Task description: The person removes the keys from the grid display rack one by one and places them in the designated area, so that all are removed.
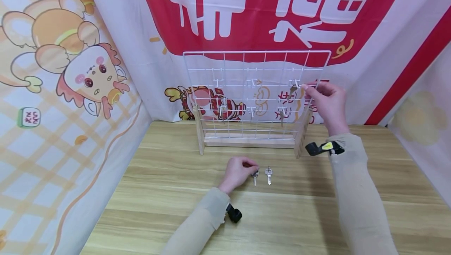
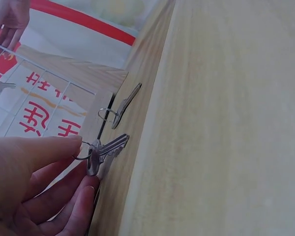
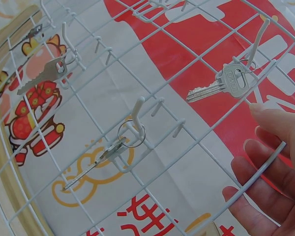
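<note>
Nearest the head camera, two sleeved forearms extend over the wooden table (image 1: 176, 192). Left hand (image 1: 237, 173), at 6 o'clock from the rack, pinches the ring of a silver key (image 1: 255, 176) between thumb and fingertips (image 2: 73, 145) (the blade is lifted off the table at a tilt in the left wrist view). Second loose key (image 1: 269, 175) lies flat just beside it at 3 o'clock, apart from the hand.

White wire grid rack (image 1: 246, 61) stands upright on a wooden base (image 1: 248, 140) at 12 o'clock from both keys. Right hand (image 1: 325, 102) is raised at the rack's upper right edge, its fingers loosely bent against the wire; whether they clamp it cannot be told. Hung key (image 3: 221, 84) dangles from a peg at 11 o'clock of those fingertips (image 3: 275, 120). Ringed key (image 3: 101, 160) hangs from a lower peg, and another key (image 3: 42, 74) hangs farther along the grid.
</note>
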Available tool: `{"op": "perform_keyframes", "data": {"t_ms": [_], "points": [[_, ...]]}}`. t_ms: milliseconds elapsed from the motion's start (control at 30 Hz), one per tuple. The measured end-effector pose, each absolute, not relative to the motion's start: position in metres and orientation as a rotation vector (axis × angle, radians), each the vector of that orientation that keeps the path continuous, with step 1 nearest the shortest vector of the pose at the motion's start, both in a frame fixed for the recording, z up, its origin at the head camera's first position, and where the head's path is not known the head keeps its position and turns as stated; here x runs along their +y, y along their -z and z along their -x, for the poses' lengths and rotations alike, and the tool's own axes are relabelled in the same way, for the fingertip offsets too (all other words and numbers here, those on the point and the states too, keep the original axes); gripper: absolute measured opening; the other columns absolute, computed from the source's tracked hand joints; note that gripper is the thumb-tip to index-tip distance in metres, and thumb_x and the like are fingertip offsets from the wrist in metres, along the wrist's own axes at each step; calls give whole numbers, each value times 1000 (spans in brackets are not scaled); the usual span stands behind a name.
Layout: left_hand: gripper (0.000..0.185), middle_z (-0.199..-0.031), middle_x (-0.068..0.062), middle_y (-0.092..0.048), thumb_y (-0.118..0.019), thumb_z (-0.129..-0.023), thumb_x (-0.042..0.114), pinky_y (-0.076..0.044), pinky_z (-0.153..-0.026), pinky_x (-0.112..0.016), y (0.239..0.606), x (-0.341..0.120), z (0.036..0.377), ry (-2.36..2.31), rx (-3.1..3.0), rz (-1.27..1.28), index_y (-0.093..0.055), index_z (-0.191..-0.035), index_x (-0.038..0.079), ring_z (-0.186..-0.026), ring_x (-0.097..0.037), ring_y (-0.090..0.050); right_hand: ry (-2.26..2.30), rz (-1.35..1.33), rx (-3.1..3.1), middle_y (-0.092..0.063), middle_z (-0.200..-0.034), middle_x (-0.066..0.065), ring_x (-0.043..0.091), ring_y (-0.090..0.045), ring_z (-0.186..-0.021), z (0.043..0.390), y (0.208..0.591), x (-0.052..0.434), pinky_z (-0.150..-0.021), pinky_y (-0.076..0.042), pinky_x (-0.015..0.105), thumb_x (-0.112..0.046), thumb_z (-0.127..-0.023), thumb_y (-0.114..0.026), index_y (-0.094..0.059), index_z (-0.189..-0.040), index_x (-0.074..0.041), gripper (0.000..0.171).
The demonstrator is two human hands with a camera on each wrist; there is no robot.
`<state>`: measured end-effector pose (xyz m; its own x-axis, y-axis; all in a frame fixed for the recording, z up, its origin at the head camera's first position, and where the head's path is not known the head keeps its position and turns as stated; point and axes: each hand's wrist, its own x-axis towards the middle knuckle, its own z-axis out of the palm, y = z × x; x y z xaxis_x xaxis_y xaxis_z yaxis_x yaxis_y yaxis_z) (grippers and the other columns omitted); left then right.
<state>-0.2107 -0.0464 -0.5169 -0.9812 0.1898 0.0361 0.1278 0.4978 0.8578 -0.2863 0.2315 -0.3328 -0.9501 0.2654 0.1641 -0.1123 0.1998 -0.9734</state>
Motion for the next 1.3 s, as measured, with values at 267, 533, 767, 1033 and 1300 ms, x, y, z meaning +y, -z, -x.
{"op": "perform_keyframes", "data": {"t_ms": [267,533,767,1033,1300], "points": [[7,-86,13,-72,-85,-85,21,-51,-82,-31,517,-46,213,-1444,2705,-274,-80,-89,19,-83,-6,-62,-1819,145,-2177,-69,-119,5,16,-65,-103,287,334,231,-96,-53,34,-49,-86,-79,-74,-124,-20,49],[7,-84,14,-72,-85,-85,22,-51,-83,-31,515,-44,218,-1383,2709,-269,-80,-89,20,-82,-5,-62,-1825,143,-2175,-69,-119,5,17,-66,-103,286,334,232,-97,-53,34,-51,-84,-79,-74,-124,-20,50],[8,-84,15,-71,-85,-85,21,-51,-82,-31,515,-44,221,-1378,2692,-270,-79,-91,20,-80,-4,-62,-1814,153,-2190,-69,-120,5,17,-66,-104,286,334,232,-92,-54,29,-54,-83,-78,-74,-125,-22,53],[19,-85,7,-74,-86,-80,5,-55,-76,-23,515,-44,220,-1489,2597,-322,-78,-98,8,-74,-3,-67,-1791,149,-2200,-69,-119,5,17,-66,-103,285,334,231,-87,-55,26,-53,-85,-78,-74,-124,-22,50],[26,-86,1,-75,-85,-76,-7,-57,-71,-22,514,-44,216,-1543,2561,-369,-77,-98,4,-74,-10,-70,-1810,144,-2188,-69,-119,5,17,-66,-103,286,335,232,-92,-55,31,-53,-84,-78,-75,-124,-22,51]]}}
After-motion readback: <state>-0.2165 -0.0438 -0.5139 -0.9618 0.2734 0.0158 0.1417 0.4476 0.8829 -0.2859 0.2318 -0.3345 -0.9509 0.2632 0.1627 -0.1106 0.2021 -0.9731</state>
